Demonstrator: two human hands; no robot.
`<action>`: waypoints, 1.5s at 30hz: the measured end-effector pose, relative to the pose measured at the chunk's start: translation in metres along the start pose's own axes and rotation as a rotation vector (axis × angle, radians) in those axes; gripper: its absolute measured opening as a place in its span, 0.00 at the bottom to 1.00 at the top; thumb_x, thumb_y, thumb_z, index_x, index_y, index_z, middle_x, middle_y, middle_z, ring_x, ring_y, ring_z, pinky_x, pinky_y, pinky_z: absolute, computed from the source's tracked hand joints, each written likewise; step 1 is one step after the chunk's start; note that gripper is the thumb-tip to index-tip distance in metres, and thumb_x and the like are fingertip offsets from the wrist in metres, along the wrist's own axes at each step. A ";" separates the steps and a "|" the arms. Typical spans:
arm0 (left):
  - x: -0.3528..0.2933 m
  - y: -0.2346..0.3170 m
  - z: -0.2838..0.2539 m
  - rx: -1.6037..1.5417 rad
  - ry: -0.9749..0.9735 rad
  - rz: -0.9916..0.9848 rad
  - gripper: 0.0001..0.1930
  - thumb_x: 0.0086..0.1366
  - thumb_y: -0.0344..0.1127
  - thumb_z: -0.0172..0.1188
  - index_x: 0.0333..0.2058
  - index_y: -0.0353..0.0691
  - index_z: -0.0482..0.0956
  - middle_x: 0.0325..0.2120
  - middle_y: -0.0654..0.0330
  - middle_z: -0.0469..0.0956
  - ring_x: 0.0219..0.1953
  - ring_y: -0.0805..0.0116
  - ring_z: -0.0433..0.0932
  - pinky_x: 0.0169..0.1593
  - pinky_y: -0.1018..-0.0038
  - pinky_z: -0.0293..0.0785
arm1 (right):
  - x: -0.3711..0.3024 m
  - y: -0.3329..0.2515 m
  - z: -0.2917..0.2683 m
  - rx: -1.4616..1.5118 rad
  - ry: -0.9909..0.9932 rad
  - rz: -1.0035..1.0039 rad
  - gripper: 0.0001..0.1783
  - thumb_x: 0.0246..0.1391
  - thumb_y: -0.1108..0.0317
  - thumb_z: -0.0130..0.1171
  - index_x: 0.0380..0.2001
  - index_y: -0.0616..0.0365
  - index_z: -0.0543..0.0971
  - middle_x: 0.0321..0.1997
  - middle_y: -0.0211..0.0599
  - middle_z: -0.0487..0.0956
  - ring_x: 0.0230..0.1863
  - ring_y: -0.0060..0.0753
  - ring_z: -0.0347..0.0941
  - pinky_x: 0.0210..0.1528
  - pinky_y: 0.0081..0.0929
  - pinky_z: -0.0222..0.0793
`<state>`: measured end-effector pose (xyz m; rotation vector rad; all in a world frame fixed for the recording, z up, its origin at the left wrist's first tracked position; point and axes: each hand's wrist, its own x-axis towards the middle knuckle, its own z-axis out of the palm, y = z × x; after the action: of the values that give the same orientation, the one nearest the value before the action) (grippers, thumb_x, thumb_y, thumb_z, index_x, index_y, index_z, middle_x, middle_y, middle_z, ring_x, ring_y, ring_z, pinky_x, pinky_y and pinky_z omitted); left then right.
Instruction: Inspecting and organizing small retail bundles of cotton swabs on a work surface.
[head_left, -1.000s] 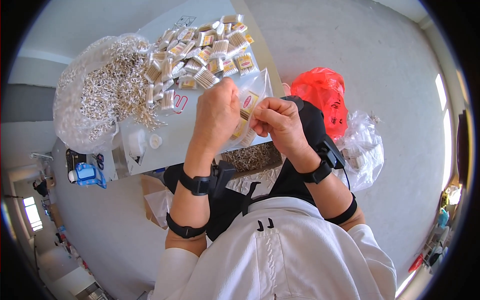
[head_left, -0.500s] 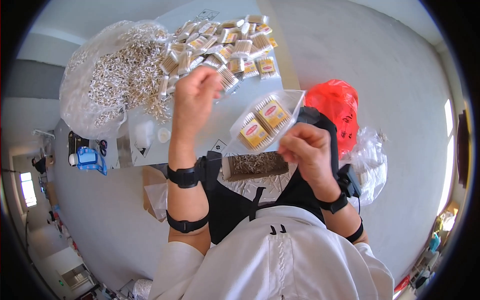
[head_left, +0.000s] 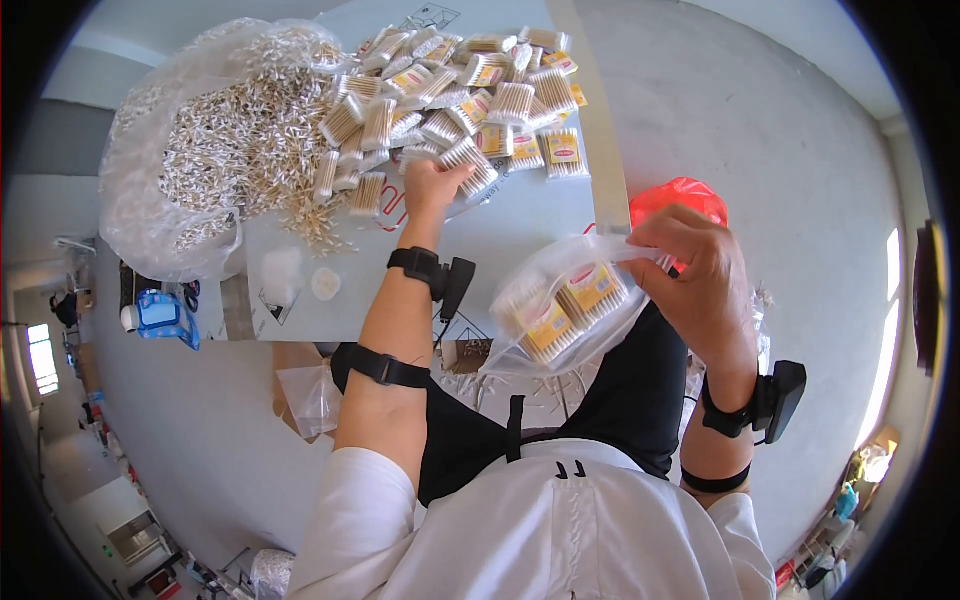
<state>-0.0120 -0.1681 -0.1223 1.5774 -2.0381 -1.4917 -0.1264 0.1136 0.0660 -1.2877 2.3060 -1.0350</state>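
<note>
Head view, right hand point(head_left: 695, 270) holding clear bag point(head_left: 592, 247), yellow-labelled swab packs point(head_left: 592, 288) inside

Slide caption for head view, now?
Right hand holds clear bag of cotton-swab packs; left hand at the pack pile.

Bare table point(head_left: 510, 222) gives a hand room mid-frame, between the left hand point(head_left: 433, 190) and the bag point(head_left: 590, 250). Heaped packs point(head_left: 465, 95) block the top centre, and loose swabs point(head_left: 250, 140) (a bristling mound) obstruct the upper left.
</note>
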 end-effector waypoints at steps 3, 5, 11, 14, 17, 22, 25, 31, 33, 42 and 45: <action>0.002 -0.012 0.006 -0.129 0.140 0.239 0.15 0.44 0.40 0.72 0.19 0.34 0.78 0.19 0.55 0.80 0.21 0.66 0.78 0.29 0.67 0.74 | -0.002 -0.006 0.004 0.020 0.007 0.016 0.08 0.40 0.74 0.66 0.22 0.65 0.77 0.21 0.42 0.73 0.22 0.40 0.69 0.25 0.32 0.64; -0.009 -0.004 0.009 0.067 0.286 0.494 0.12 0.47 0.36 0.68 0.21 0.34 0.76 0.20 0.53 0.79 0.21 0.58 0.78 0.30 0.64 0.75 | -0.006 -0.005 0.003 0.030 0.053 0.010 0.08 0.40 0.75 0.65 0.19 0.65 0.75 0.18 0.41 0.71 0.18 0.40 0.67 0.22 0.31 0.62; -0.078 -0.015 0.020 0.729 0.184 0.641 0.06 0.53 0.32 0.59 0.28 0.39 0.72 0.24 0.49 0.77 0.30 0.48 0.79 0.32 0.56 0.75 | -0.019 -0.003 -0.003 -0.015 0.028 0.047 0.09 0.41 0.78 0.60 0.16 0.64 0.69 0.14 0.40 0.69 0.15 0.37 0.64 0.19 0.28 0.59; -0.088 -0.033 0.018 0.686 -0.005 0.586 0.07 0.54 0.34 0.59 0.27 0.38 0.72 0.21 0.50 0.75 0.29 0.46 0.77 0.32 0.55 0.74 | -0.019 -0.001 -0.002 0.072 0.036 0.137 0.09 0.42 0.79 0.59 0.16 0.63 0.69 0.13 0.37 0.68 0.14 0.29 0.62 0.19 0.26 0.58; -0.074 -0.041 -0.003 0.465 0.059 0.514 0.10 0.55 0.37 0.61 0.29 0.36 0.73 0.23 0.49 0.75 0.28 0.44 0.76 0.36 0.55 0.74 | -0.019 0.001 -0.003 0.119 0.060 0.154 0.09 0.43 0.80 0.58 0.17 0.62 0.69 0.12 0.32 0.65 0.15 0.20 0.59 0.18 0.23 0.55; -0.012 -0.068 -0.072 0.927 0.694 0.598 0.14 0.54 0.38 0.64 0.31 0.31 0.75 0.34 0.43 0.75 0.38 0.47 0.75 0.44 0.57 0.72 | -0.019 0.003 -0.001 0.196 0.078 0.212 0.09 0.41 0.79 0.58 0.17 0.61 0.68 0.13 0.27 0.63 0.17 0.14 0.54 0.19 0.19 0.50; 0.003 -0.075 -0.086 1.029 0.603 0.574 0.16 0.55 0.39 0.64 0.32 0.30 0.75 0.34 0.45 0.76 0.36 0.46 0.75 0.42 0.57 0.73 | -0.021 0.004 0.002 0.255 0.090 0.239 0.09 0.41 0.79 0.58 0.17 0.61 0.68 0.13 0.26 0.63 0.17 0.14 0.54 0.19 0.18 0.49; -0.009 -0.064 -0.082 0.864 0.488 0.510 0.13 0.56 0.33 0.63 0.36 0.29 0.76 0.29 0.49 0.79 0.32 0.53 0.80 0.38 0.63 0.77 | -0.026 0.002 0.001 0.256 0.086 0.240 0.09 0.42 0.77 0.59 0.16 0.61 0.68 0.13 0.25 0.63 0.17 0.14 0.54 0.19 0.18 0.49; -0.033 -0.053 -0.070 0.321 0.251 0.378 0.11 0.58 0.30 0.61 0.37 0.29 0.76 0.30 0.51 0.80 0.32 0.60 0.80 0.38 0.69 0.77 | -0.027 0.003 0.000 0.236 0.085 0.252 0.09 0.42 0.77 0.59 0.16 0.61 0.68 0.13 0.25 0.63 0.17 0.14 0.54 0.20 0.18 0.49; -0.076 -0.054 -0.031 -0.388 -0.170 0.156 0.09 0.60 0.25 0.59 0.38 0.27 0.77 0.29 0.58 0.81 0.29 0.77 0.78 0.33 0.79 0.73 | -0.025 0.005 0.000 0.247 0.082 0.241 0.11 0.46 0.74 0.60 0.17 0.61 0.69 0.14 0.26 0.64 0.18 0.15 0.55 0.20 0.19 0.50; -0.065 -0.056 -0.035 -0.319 -0.085 0.250 0.08 0.60 0.26 0.59 0.37 0.27 0.78 0.27 0.58 0.81 0.28 0.77 0.78 0.32 0.80 0.73 | -0.025 0.006 0.001 0.268 0.072 0.236 0.11 0.46 0.75 0.60 0.17 0.60 0.69 0.14 0.25 0.64 0.18 0.15 0.55 0.21 0.19 0.50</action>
<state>0.0735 -0.1335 -0.1212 1.1138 -1.8411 -1.7044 -0.1158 0.1363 0.0590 -0.8667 2.2104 -1.2704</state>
